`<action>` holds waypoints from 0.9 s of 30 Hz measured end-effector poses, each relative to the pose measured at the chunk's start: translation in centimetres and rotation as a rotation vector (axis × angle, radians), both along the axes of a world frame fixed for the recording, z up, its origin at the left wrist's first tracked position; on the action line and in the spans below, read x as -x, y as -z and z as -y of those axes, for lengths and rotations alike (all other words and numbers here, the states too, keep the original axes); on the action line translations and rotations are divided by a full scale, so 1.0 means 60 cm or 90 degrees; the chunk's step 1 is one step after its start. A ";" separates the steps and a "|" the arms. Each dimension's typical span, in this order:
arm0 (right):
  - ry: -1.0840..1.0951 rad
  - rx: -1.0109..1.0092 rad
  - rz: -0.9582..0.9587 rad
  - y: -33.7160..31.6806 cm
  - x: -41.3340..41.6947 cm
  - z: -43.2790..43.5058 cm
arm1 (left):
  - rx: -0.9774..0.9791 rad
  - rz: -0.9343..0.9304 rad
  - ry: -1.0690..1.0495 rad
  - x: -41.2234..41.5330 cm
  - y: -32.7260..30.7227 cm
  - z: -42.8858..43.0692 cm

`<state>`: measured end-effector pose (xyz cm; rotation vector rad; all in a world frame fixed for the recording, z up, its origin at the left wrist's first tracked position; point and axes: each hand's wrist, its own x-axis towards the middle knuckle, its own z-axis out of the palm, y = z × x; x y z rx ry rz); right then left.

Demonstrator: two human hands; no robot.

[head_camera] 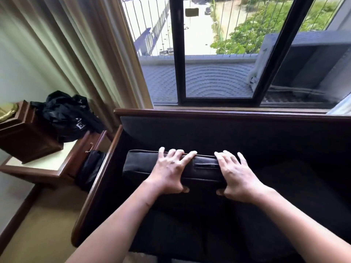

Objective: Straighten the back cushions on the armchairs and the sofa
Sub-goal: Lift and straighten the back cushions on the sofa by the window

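Two hands on one cushion [167,165], so I read this as mid-adjust on a seat by the window [218,54].

Risks as I judge them:
- Grip is only along the top edge. Left hand [168,174] and right hand [238,179] both sit right of the cushion's middle, so its left end is unsupported; a lift or push could swing it skewed against the backrest [228,130].
- Cushion looks stiff and slim. If I let go before its base is seated it may tip forward onto the seat.
- Wooden arm rail [102,168] is just beside the left end; a sideways shove could jam the corner there.

Fingers [175,153]: both sets curled over the top seam, thumbs pressed on the near face, clamped on the cushion.

Cushion: black, flat, rectangular, piped edge, a small slot or tag near mid-top. It stands upright, ahead of the backrest rather than flush, toward the seat's left side.

Side bench [47,166] with box [28,137] and bag [70,114] is well apart, no hazard.
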<state>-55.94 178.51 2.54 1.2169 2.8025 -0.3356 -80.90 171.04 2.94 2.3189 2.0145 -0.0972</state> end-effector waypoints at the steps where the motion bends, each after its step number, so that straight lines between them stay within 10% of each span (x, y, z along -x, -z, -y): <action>1: -0.019 -0.018 0.051 -0.009 0.021 0.002 | 0.013 -0.024 -0.029 0.022 -0.003 0.009; 5: -0.050 -0.047 0.049 -0.016 0.118 0.027 | 0.054 -0.028 -0.159 0.127 -0.010 0.048; 15: 0.001 -0.133 -0.106 0.032 0.119 0.044 | -0.020 0.717 -0.398 0.216 0.056 0.108; 27: 0.153 -0.037 -0.323 0.020 0.006 0.039 | -0.169 0.834 -0.284 0.113 -0.036 0.077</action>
